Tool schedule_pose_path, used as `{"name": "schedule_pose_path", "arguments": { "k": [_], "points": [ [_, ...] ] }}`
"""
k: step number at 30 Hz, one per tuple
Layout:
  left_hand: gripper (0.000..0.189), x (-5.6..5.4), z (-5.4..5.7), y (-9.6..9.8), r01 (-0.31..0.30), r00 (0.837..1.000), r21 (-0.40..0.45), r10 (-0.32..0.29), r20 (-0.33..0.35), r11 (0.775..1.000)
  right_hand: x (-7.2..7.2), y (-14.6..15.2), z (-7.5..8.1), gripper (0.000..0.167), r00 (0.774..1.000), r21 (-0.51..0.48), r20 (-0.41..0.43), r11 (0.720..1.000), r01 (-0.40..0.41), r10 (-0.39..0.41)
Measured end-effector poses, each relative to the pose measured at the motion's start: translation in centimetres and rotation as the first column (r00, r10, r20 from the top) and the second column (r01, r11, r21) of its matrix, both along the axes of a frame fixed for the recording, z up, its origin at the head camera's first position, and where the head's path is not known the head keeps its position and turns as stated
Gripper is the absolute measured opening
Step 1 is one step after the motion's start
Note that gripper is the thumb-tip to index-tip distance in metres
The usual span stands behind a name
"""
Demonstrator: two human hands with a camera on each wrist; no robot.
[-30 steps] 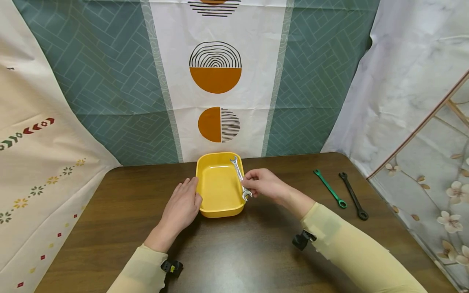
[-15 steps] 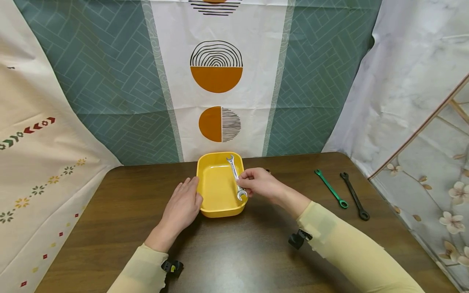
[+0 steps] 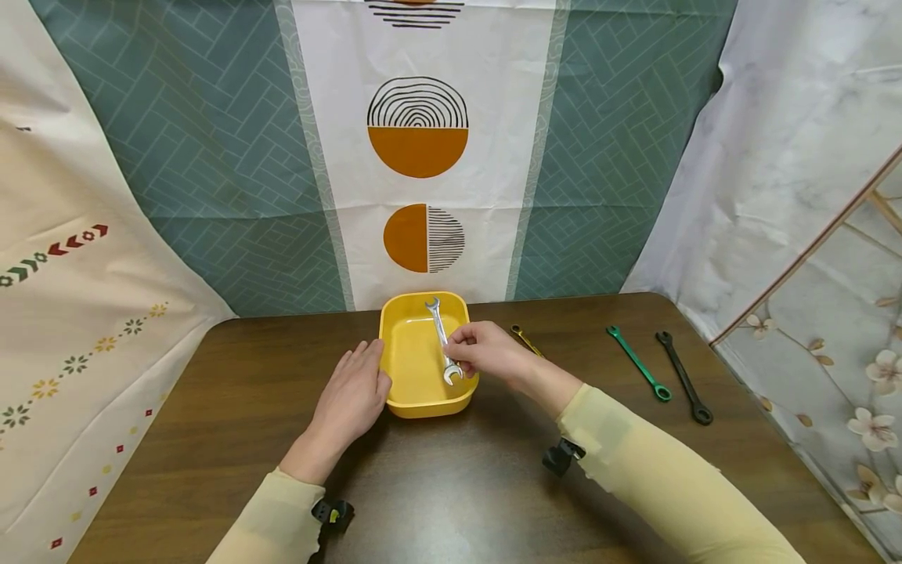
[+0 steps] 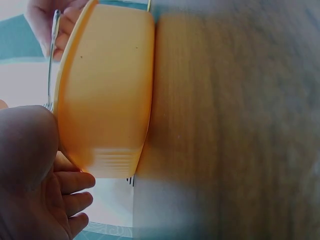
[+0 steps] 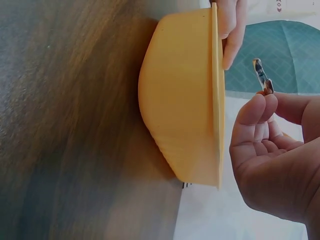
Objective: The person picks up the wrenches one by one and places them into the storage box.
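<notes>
In the head view, my right hand [image 3: 486,352] pinches a silver open-end wrench [image 3: 438,325] between thumb and fingertips. The wrench is held slantwise above the yellow tray [image 3: 390,409], one forked end toward the far side and the other toward me. The right wrist view has the wrench [image 5: 261,76] above the tray's rim, apart from it. My left hand [image 3: 350,392] rests against the tray's left rim with its fingers fairly straight. In the left wrist view, several fingers of that left hand [image 4: 65,200] extend along the tray's outer side [image 4: 110,90], holding nothing else.
Right of the tray, a yellow wrench [image 3: 524,338] lies partly hidden behind the right forearm. A green wrench [image 3: 637,364] and a black wrench [image 3: 683,377] lie farther right on the brown table [image 3: 282,345]. Patterned cloth [image 3: 232,157] hangs behind the table.
My right hand has moved left with the silver wrench, from the tray's right rim to over its inside. The yellow wrench has come into sight behind the right forearm. The left hand stays put.
</notes>
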State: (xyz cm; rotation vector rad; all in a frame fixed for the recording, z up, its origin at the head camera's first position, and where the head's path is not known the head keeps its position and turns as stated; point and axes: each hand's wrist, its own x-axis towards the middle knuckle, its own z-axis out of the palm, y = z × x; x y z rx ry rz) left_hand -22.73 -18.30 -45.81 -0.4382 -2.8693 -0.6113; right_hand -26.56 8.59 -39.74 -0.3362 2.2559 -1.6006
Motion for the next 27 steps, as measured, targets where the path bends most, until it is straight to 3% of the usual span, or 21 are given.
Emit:
{"name": "schedule_pose_path", "arguments": {
  "k": [27],
  "points": [
    [0.059, -0.1, 0.0, 0.1, -0.004, 1.000, -0.016, 0.004, 0.000, 1.000, -1.0, -2.7, -0.4, 0.015, 1.000, 0.036, -0.011, 0.999, -0.016, 0.017]
  ]
}}
